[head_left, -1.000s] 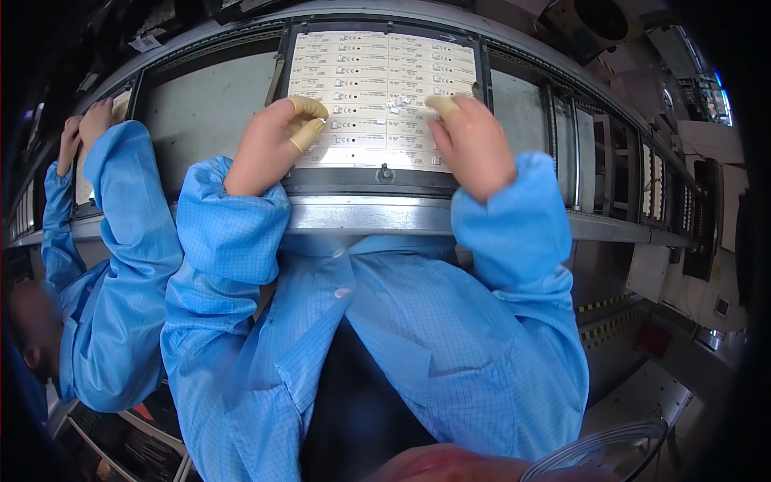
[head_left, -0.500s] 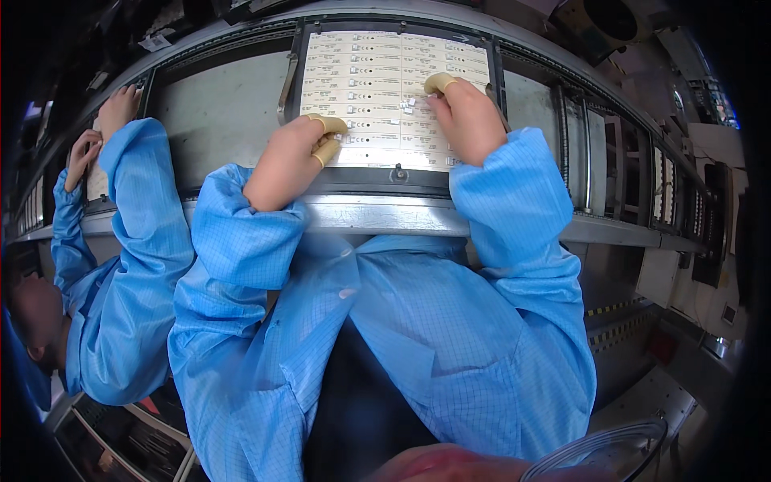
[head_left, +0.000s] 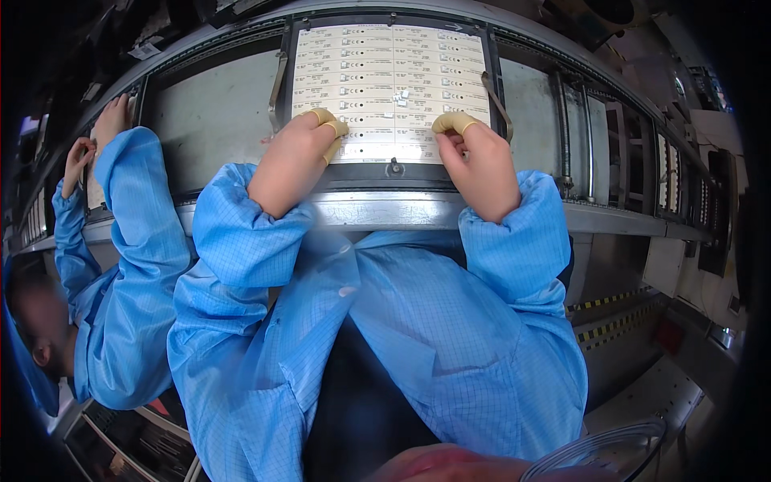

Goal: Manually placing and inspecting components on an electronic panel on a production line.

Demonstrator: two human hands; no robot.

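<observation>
Centrally placed cluster: small white blocks (head_left: 401,99) lie at the column divide of the printed white panel (head_left: 418,151), with a lone white block (head_left: 389,115) just nearer the person.
Right hand: the right hand (head_left: 483,165) is nearer the cluster, which lies beyond its fingertips and to the left; thumb and forefinger, the latter in a yellow finger cot (head_left: 454,120), curl close, and I cannot tell whether they hold anything.
Left hand: the left hand (head_left: 291,165) is over the left column, the cluster beyond it and rightward; its fingertips are drawn narrow, any contents hidden.
Lone block: between the hands, about equally near both.
Long axes: the panel's rows run left to right; the blocks' axes are too small to read.
</observation>
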